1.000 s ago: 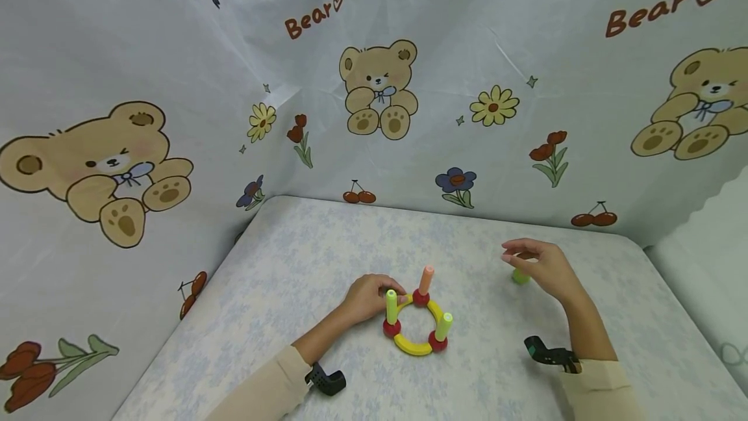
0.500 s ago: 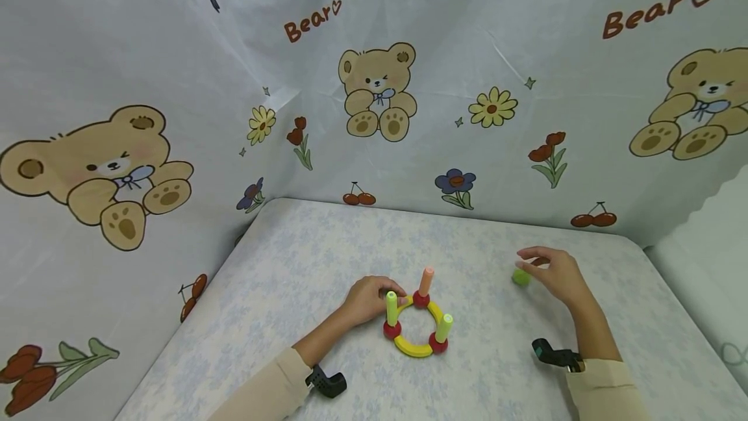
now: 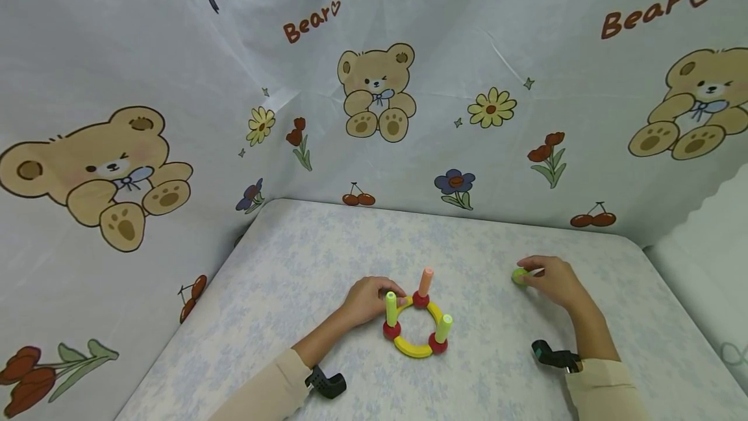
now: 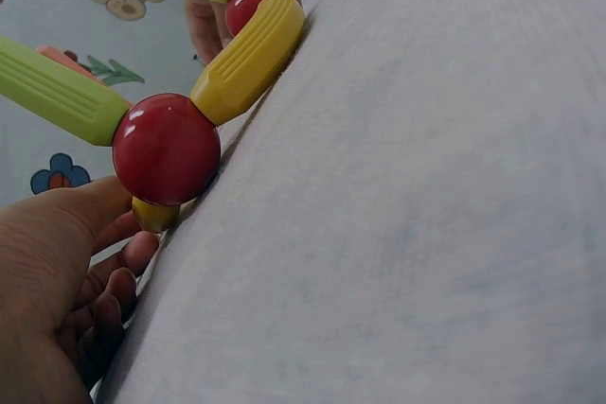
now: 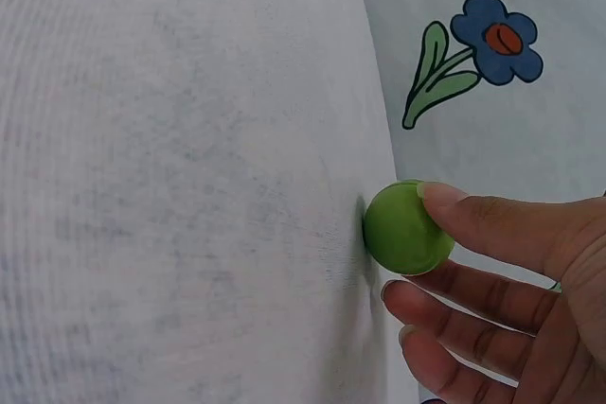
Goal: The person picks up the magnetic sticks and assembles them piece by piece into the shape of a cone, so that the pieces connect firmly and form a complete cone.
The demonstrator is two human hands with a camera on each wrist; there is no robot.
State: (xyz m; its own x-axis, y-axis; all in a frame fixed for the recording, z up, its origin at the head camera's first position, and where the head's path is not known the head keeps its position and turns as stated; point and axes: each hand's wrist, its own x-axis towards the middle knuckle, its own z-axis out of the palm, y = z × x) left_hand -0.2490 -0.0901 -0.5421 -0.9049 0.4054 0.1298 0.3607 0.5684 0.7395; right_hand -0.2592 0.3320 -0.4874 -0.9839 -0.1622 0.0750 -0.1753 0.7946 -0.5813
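Observation:
A ring of yellow curved pieces (image 3: 413,348) and red balls (image 4: 167,150) lies on the table, with green rods (image 3: 444,328) and an orange rod (image 3: 426,282) standing up from the balls. At its far left, my left hand (image 3: 367,299) pinches a yellow piece between thumb and fingers; a red ball partly hides this grip in the left wrist view. Off to the right, my right hand (image 3: 555,280) holds a small green ball (image 5: 407,227) on the table, its thumb on one side and fingers on the other.
The pale patterned table (image 3: 327,239) ends at a hanging cloth (image 3: 234,70) printed with bears and flowers, behind and to the left. A black wrist camera (image 3: 327,382) sits on the left forearm, another wrist camera (image 3: 555,356) on the right.
My right hand has shifted right and come down to the green ball, and its fingers have closed about it. The left hand and the ring stay where they were.

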